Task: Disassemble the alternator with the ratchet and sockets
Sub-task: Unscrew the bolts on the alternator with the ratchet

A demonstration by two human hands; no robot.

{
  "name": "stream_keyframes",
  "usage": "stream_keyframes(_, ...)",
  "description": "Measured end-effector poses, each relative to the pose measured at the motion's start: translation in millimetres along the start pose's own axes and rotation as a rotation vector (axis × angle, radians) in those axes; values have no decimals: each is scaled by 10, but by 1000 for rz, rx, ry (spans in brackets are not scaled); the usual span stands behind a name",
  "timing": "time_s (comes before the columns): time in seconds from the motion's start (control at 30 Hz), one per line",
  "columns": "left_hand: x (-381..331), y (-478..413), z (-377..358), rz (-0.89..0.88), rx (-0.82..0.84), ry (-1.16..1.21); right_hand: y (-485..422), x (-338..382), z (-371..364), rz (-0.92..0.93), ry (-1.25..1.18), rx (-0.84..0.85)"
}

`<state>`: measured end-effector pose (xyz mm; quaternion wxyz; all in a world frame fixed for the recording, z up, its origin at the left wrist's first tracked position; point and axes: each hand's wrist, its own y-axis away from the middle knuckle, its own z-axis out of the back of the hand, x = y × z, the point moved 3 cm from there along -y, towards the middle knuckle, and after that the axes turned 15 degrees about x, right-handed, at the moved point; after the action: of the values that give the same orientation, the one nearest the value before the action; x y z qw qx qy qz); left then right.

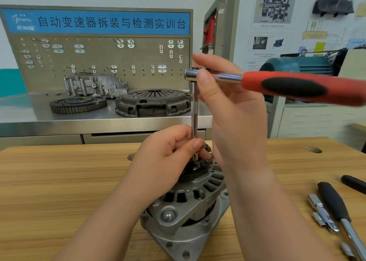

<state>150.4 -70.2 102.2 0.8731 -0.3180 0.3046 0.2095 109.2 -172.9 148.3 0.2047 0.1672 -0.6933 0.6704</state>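
Observation:
A grey cast alternator point(190, 207) stands on the wooden table point(59, 181), its slotted rear end facing up. A ratchet with a red and black handle point(293, 87) sits level above it, handle pointing right. From the ratchet head a long chrome extension bar point(194, 114) drops straight down onto a fastener on the alternator's top. My right hand point(223, 102) grips the ratchet at its head, thumb across the front. My left hand point(168, 157) pinches the lower end of the extension bar just above the alternator.
Several loose sockets and adapters point(322, 213) lie at the right with a black-handled tool point(336, 203) and another black handle point(354, 183). Behind the table a steel bench carries a clutch cover point(152, 102), a flywheel point(77, 104) and a housing point(95, 86) before a pegboard.

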Motion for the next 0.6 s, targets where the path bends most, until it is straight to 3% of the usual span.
stream_keyframes(0.07, 1, 5, -2, 0, -11, 37, -1, -17, -11, -11, -26, 32)
stream_keyframes(0.2, 0, 11, -18, -15, 9, 92, -1, -115, -10, -191, -403, 24)
stream_keyframes(0.27, -11, 9, -16, -29, 24, 68, 4, -121, 1, -242, -471, 1)
stream_keyframes(0.47, 28, -7, -8, -3, 4, 42, -2, -35, 6, -68, -118, -20)
stream_keyframes(0.6, 20, 2, -17, 8, -3, 77, 3, -75, -21, -137, -232, 40)
